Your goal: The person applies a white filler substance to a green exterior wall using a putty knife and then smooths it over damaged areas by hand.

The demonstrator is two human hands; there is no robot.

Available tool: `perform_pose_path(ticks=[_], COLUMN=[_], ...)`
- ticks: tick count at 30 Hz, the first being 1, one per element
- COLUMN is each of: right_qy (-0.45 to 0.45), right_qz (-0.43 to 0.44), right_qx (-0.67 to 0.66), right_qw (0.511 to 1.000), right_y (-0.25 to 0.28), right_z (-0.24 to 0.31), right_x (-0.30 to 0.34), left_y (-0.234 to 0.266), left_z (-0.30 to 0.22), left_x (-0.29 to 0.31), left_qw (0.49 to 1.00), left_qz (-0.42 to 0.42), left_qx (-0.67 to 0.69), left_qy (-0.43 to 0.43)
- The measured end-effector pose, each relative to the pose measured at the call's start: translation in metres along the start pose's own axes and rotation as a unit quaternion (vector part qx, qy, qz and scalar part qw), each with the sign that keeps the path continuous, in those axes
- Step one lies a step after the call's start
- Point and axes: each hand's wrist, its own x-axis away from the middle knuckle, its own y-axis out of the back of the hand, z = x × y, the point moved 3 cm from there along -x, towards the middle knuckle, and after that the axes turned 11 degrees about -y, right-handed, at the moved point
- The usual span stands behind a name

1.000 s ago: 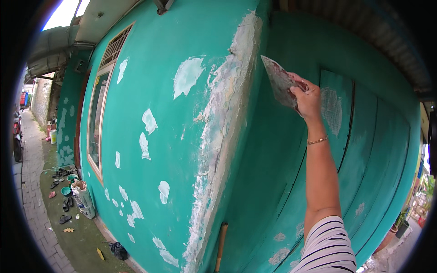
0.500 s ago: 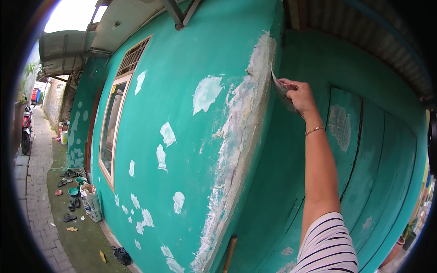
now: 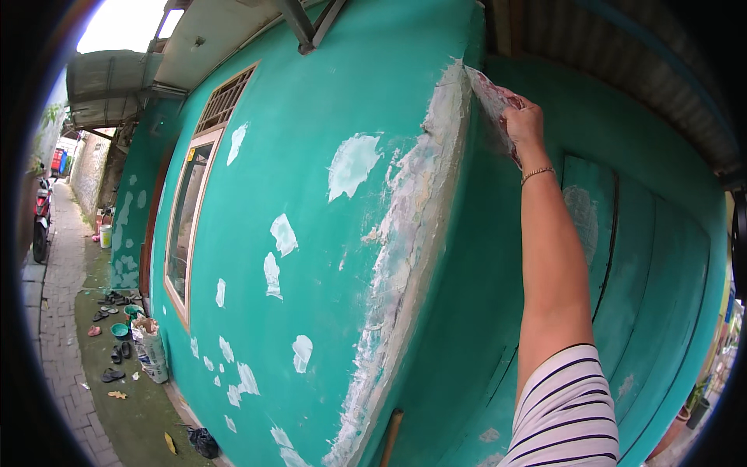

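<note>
My right arm reaches up to the corner of a green wall [image 3: 311, 101]. My right hand [image 3: 524, 124] is closed around a thin, flat putty scraper [image 3: 490, 95], pale and smeared. Its tip meets the upper end of a rough strip of whitish putty [image 3: 416, 187] that runs down the corner edge. The scraper lies on the darker side of the corner, slanting down toward my wrist, and my fingers partly cover it. My left hand is out of the picture.
Dried white patches [image 3: 354, 165] dot the wall beside a framed window [image 3: 191, 218]. A wooden pole [image 3: 392, 436] leans low at the corner. Along the wall's foot are a sack [image 3: 149, 350], sandals [image 3: 113, 375] and a black plastic bag [image 3: 202, 442]. A metal bracket [image 3: 307, 31] juts overhead.
My right hand has moved up along the corner with the scraper, whose tip is now near the top of the putty strip. More of the scraper's flat face shows.
</note>
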Motion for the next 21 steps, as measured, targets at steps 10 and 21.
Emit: perform_pose_path(ticks=[10,21], right_qy=[-0.097,0.087], right_qz=[0.168,-0.12], right_qx=[-0.03,0.208], right_qw=[0.98,0.967], right_y=[0.036,-0.037], right_z=[0.03,0.013], right_x=[0.054,-0.001], left_y=[0.035,0.011], left_z=[0.031,0.031], left_x=[0.005,-0.011], left_qw=[0.999,0.999], left_qz=[-0.028,-0.022], left_qx=[-0.015,0.0], left_qy=[0.037,0.026])
